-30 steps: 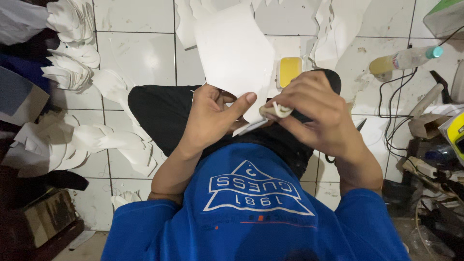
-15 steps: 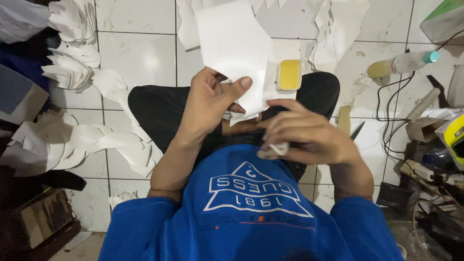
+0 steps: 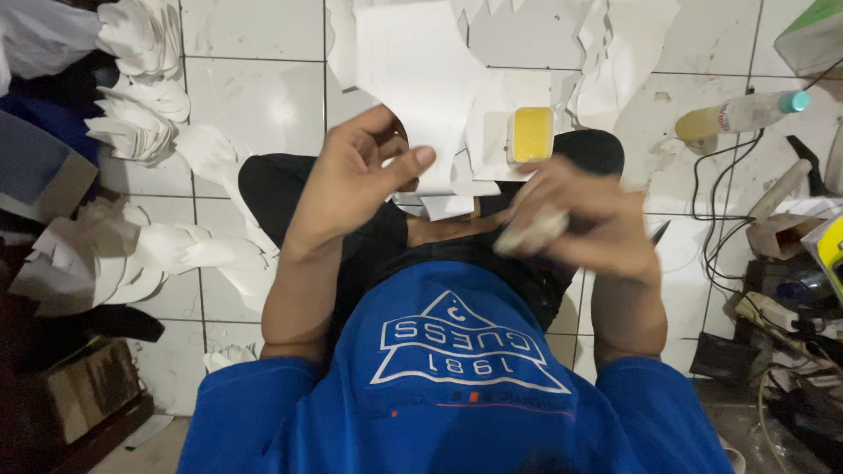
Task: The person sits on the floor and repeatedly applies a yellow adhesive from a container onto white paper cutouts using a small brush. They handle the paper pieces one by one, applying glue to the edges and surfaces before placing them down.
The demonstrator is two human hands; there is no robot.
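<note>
I sit on a white tiled floor in a blue shirt and black trousers. My left hand [image 3: 351,180] is raised over my lap and pinches the lower edge of a large white paper sheet [image 3: 421,79] between thumb and fingers. My right hand [image 3: 584,219] is blurred with motion and is closed on a small whitish wad [image 3: 527,233], perhaps a cloth or a crumpled scrap. A small tray of yellow paste [image 3: 531,133] lies on the papers just beyond my knees.
Stacks of folded white paper pieces [image 3: 132,123] lie at the left, more [image 3: 97,263] below them. Cut paper scraps [image 3: 615,53] cover the tiles ahead. A bottle with a teal cap [image 3: 746,112], black cables [image 3: 711,211] and cluttered tools are at the right.
My right hand has drawn away from the sheet toward my lap, then lifted again with the wad. My left hand has kept hold of the sheet and raised it slightly.
</note>
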